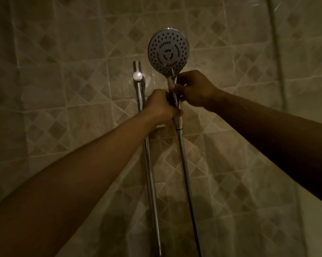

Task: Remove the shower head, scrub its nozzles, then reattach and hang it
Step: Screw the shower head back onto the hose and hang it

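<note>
A round chrome shower head [168,51] faces me, its grey nozzle face with many dark holes in plain sight. Its handle runs down between my two hands. My right hand [195,89] grips the upper handle just under the head. My left hand [161,107] is closed around the lower handle, just above the hose nut [179,124]. The metal hose [187,179] hangs down from that nut. The holder on the rail is hidden behind my left hand.
A vertical chrome slide rail [149,160] with a round white-capped wall mount [137,77] stands just left of the shower head. Beige diamond-patterned wall tiles [63,89] fill the background. A second thin pipe or hose [277,52] runs down the wall at the upper right.
</note>
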Tool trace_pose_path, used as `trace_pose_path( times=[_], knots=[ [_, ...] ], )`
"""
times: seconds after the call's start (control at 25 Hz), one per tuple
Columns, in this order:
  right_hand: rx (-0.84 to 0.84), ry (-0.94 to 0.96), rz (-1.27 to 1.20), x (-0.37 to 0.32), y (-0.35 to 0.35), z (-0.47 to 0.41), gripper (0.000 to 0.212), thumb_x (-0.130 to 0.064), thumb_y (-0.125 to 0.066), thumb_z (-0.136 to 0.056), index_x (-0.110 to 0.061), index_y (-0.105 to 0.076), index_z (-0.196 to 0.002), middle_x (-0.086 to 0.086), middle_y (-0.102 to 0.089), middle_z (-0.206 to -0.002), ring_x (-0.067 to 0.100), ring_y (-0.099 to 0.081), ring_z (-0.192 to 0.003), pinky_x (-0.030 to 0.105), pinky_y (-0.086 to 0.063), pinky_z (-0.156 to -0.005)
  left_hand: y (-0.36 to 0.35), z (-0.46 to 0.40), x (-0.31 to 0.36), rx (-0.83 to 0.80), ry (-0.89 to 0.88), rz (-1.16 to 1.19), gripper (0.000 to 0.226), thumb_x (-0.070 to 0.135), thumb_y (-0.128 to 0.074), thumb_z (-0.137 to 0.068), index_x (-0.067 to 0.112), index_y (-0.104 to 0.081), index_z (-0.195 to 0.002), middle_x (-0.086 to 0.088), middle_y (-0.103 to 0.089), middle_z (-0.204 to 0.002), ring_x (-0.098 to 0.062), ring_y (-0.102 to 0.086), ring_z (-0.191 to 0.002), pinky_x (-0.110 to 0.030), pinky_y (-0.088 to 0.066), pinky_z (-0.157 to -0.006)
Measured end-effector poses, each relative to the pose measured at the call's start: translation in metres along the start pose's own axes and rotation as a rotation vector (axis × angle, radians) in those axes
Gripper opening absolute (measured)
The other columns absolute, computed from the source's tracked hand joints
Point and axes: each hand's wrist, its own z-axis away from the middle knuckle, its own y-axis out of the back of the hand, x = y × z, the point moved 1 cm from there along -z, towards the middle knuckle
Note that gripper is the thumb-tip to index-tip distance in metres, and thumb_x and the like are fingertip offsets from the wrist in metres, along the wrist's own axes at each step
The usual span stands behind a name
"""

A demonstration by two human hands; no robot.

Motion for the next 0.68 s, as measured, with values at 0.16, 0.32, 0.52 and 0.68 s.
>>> trace_pose_path(
  times=[0.16, 0.32, 0.52, 0.68],
  knots=[
    [0.042, 0.009, -0.072, -0.009, 0.008, -0.025, 0.022, -0.021, -0.065, -0.094, 0.000, -0.070, -0.097, 0.018, -0.073, -0.092, 0.029, -0.074, -0.081, 0.050, -0.061, -0.076, 0.015, -0.021, 0.010, 0.029, -0.054, -0.041, 0.026, 0.005, -0.086, -0.074, 0.005, -0.068, -0.093, -0.008, -0.068, -0.084, -0.024, -0.068, -0.087, -0.038, -0.058, -0.076],
    [0.023, 0.022, -0.043, -0.015, 0.006, -0.038, 0.020, -0.015, -0.066, -0.093, 0.002, -0.069, -0.102, 0.019, -0.072, -0.096, 0.030, -0.074, -0.082, 0.050, -0.061, -0.075, 0.019, -0.031, 0.013, 0.057, -0.076, -0.090, 0.029, 0.002, -0.084, -0.076, 0.003, -0.065, -0.098, -0.005, -0.066, -0.088, -0.022, -0.065, -0.090, -0.027, -0.054, -0.070],
    [0.032, 0.028, -0.157, -0.012, -0.002, -0.045, 0.013, -0.011, -0.065, -0.093, 0.000, -0.068, -0.099, 0.019, -0.071, -0.096, 0.032, -0.072, -0.086, 0.050, -0.061, -0.076, 0.027, -0.032, 0.005, 0.111, -0.117, -0.115, 0.034, 0.002, -0.081, -0.076, -0.004, -0.067, -0.107, -0.017, -0.071, -0.094, -0.030, -0.066, -0.088, -0.020, -0.053, -0.066],
    [0.021, 0.022, -0.294, -0.009, -0.009, -0.049, 0.007, -0.008, -0.063, -0.094, -0.009, -0.067, -0.088, 0.019, -0.070, -0.094, 0.035, -0.072, -0.089, 0.052, -0.061, -0.078, 0.033, -0.032, 0.001, 0.143, -0.096, -0.145, 0.036, 0.004, -0.082, -0.075, -0.002, -0.067, -0.107, -0.025, -0.071, -0.106, -0.041, -0.068, -0.100, -0.043, -0.055, -0.083]
  ],
)
